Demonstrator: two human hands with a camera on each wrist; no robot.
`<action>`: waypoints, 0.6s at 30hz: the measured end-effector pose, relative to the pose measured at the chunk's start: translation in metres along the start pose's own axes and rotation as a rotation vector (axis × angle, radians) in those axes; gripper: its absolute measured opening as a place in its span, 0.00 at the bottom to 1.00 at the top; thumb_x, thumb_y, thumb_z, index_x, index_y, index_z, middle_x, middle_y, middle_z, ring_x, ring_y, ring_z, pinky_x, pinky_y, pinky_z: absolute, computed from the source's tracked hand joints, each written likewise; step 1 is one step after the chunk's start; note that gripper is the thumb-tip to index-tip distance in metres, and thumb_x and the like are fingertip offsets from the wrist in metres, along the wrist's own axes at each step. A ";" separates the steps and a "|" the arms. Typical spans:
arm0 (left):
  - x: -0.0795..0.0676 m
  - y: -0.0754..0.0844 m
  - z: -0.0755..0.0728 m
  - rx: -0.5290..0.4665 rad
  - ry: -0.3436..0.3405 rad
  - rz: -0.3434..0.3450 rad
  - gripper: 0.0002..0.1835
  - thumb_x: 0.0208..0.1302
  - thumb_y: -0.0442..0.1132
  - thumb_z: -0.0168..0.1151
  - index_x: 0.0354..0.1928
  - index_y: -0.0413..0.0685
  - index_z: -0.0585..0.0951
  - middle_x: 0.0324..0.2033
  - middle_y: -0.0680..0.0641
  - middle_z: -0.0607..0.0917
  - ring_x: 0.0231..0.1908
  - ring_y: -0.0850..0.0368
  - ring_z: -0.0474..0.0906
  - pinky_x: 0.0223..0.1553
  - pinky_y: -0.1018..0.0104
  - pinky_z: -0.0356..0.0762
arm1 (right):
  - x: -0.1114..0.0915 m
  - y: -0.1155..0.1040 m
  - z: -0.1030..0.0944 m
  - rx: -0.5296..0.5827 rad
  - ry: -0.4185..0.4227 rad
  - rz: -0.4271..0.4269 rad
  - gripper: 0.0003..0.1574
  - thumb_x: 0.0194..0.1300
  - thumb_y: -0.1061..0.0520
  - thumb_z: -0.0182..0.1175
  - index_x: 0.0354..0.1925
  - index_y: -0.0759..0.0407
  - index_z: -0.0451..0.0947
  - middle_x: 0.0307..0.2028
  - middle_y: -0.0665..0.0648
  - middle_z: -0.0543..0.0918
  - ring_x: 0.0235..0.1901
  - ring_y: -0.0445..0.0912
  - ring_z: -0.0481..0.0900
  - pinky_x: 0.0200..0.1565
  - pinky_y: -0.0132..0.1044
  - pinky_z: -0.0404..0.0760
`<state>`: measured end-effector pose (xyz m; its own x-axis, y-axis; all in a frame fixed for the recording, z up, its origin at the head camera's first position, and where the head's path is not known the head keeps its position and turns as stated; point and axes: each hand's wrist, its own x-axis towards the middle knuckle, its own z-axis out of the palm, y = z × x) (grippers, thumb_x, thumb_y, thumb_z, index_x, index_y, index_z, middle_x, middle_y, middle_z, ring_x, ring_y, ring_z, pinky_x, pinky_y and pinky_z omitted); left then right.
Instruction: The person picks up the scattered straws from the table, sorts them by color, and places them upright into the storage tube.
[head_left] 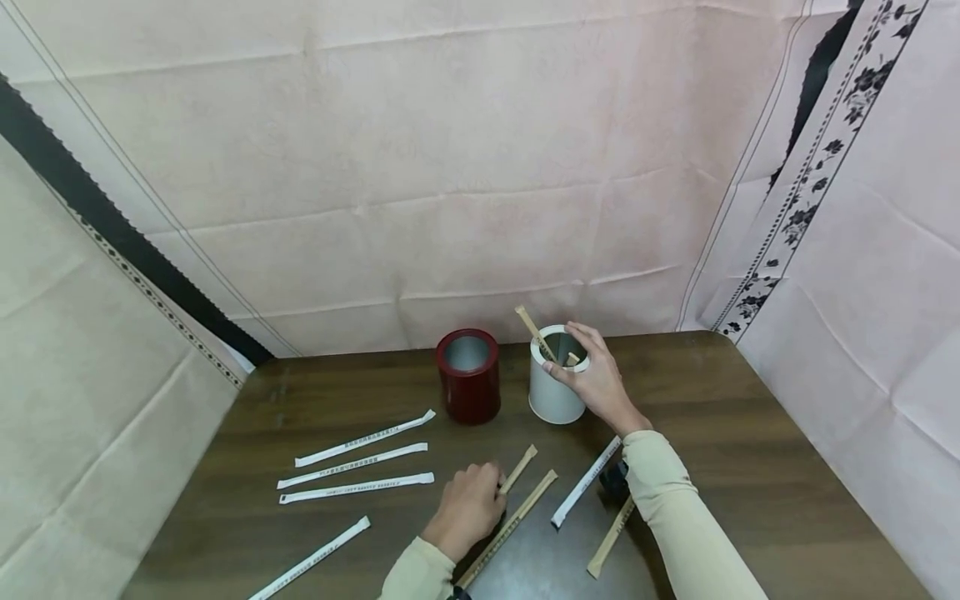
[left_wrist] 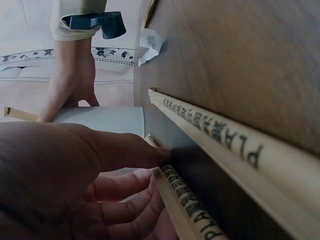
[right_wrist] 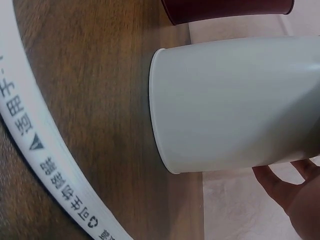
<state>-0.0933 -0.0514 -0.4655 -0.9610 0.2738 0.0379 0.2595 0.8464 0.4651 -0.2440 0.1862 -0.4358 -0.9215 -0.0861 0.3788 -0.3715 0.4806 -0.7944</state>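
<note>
Tan paper-wrapped straw (head_left: 519, 468), at the near middle of the desk (head_left: 750, 467), is pinched in the left hand (head_left: 467, 504), fingers curled. Farther back, the right hand (head_left: 602, 385) grips a white canister (head_left: 553, 402) by its rim, thumb and fingers apart, another tan straw (head_left: 529, 325) leaning inside. Left stand a dark-red canister (head_left: 471, 392) and, nearer, white-wrapped straws (head_left: 356, 489).

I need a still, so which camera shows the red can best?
The head view: the red can stands whole there, with nothing in front. The right wrist view catches only part, at the picture's top edge; the left wrist view doesn't show it.
</note>
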 end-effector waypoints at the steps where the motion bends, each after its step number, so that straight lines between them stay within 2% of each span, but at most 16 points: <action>1: 0.000 0.000 0.000 -0.004 -0.014 -0.004 0.17 0.62 0.29 0.68 0.20 0.52 0.73 0.15 0.57 0.69 0.16 0.61 0.63 0.17 0.63 0.64 | -0.001 0.000 0.001 0.002 0.005 -0.003 0.54 0.61 0.41 0.77 0.77 0.57 0.68 0.76 0.54 0.65 0.75 0.58 0.64 0.70 0.66 0.65; 3: -0.002 0.000 0.000 -0.014 -0.038 -0.014 0.18 0.63 0.30 0.66 0.19 0.53 0.71 0.15 0.57 0.67 0.16 0.61 0.62 0.17 0.63 0.62 | -0.003 0.001 0.003 0.008 0.008 -0.009 0.53 0.61 0.41 0.77 0.77 0.56 0.68 0.76 0.54 0.65 0.74 0.58 0.65 0.70 0.65 0.66; 5: 0.000 0.000 -0.002 -0.037 -0.051 -0.022 0.15 0.65 0.30 0.65 0.22 0.51 0.75 0.17 0.56 0.69 0.18 0.60 0.64 0.18 0.62 0.64 | -0.001 0.001 0.004 0.001 -0.002 -0.015 0.53 0.62 0.41 0.77 0.77 0.57 0.68 0.77 0.54 0.65 0.74 0.57 0.65 0.70 0.65 0.66; 8: 0.003 0.001 -0.008 -0.088 -0.038 -0.033 0.05 0.68 0.32 0.65 0.33 0.48 0.83 0.22 0.55 0.76 0.20 0.59 0.69 0.21 0.61 0.68 | 0.000 0.000 0.005 -0.007 -0.020 -0.018 0.54 0.62 0.41 0.77 0.77 0.58 0.68 0.77 0.54 0.65 0.75 0.57 0.65 0.70 0.64 0.66; 10: 0.008 0.003 -0.015 -0.139 -0.018 -0.031 0.03 0.70 0.33 0.64 0.41 0.46 0.85 0.25 0.54 0.79 0.20 0.59 0.72 0.21 0.61 0.71 | 0.001 -0.001 0.004 -0.012 -0.015 -0.023 0.54 0.62 0.41 0.77 0.77 0.59 0.68 0.77 0.55 0.65 0.75 0.58 0.65 0.70 0.64 0.66; 13: 0.019 0.009 -0.032 -0.219 0.031 0.002 0.05 0.74 0.34 0.63 0.47 0.45 0.85 0.27 0.55 0.80 0.22 0.61 0.74 0.23 0.64 0.74 | 0.001 -0.003 0.002 -0.005 0.007 -0.026 0.53 0.62 0.42 0.78 0.77 0.59 0.68 0.76 0.55 0.65 0.75 0.58 0.65 0.70 0.64 0.66; 18: 0.037 0.027 -0.069 -0.358 0.118 0.121 0.04 0.75 0.33 0.64 0.47 0.46 0.85 0.31 0.55 0.83 0.28 0.63 0.77 0.28 0.68 0.78 | -0.003 -0.002 -0.001 -0.005 0.003 -0.011 0.54 0.62 0.41 0.77 0.77 0.58 0.68 0.77 0.54 0.65 0.75 0.57 0.64 0.70 0.65 0.67</action>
<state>-0.1285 -0.0503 -0.3906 -0.9353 0.2899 0.2029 0.3419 0.5927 0.7292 -0.2408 0.1861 -0.4347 -0.9168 -0.0891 0.3893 -0.3815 0.4838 -0.7877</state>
